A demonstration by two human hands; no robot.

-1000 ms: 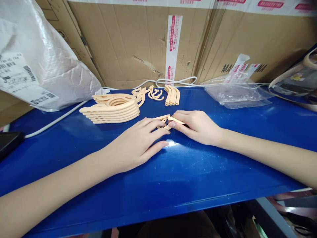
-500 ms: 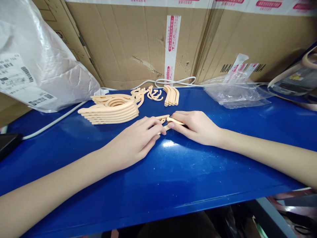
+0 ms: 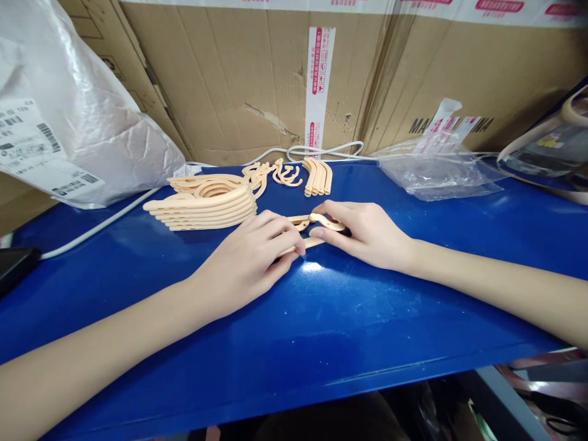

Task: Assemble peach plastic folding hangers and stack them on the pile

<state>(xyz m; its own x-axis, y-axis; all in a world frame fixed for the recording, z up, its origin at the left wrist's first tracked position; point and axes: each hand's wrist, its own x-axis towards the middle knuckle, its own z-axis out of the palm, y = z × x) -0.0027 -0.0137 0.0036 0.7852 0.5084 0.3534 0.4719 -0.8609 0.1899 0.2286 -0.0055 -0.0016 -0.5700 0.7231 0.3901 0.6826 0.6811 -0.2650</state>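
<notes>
My left hand (image 3: 260, 263) is curled over a beige plastic hanger piece (image 3: 314, 242), whose end sticks out past the fingertips. My right hand (image 3: 367, 236) pinches a short wavy hanger arm (image 3: 328, 222) between thumb and fingers. The wavy arm's left end meets another beige strip beside the left fingers, low over the blue table (image 3: 321, 343). My fingers hide how the pieces join. Behind my left hand lies a neat stack of beige hanger bodies (image 3: 206, 211). Loose hooks (image 3: 287, 174) and several curved hanger arms (image 3: 318, 177) lie farther back.
Cardboard boxes (image 3: 239, 79) stand along the back. A silvery parcel bag (image 3: 92, 122) is at the left, near a dark device (image 3: 16, 269). A clear plastic bag (image 3: 441, 174) and a transparent jug (image 3: 551, 153) sit at the right. A white cable (image 3: 103, 223) runs behind.
The wavy arm in my right hand has turned, so more of its holed face shows. My left fingers have shifted slightly left, and more of the lower strip is visible.
</notes>
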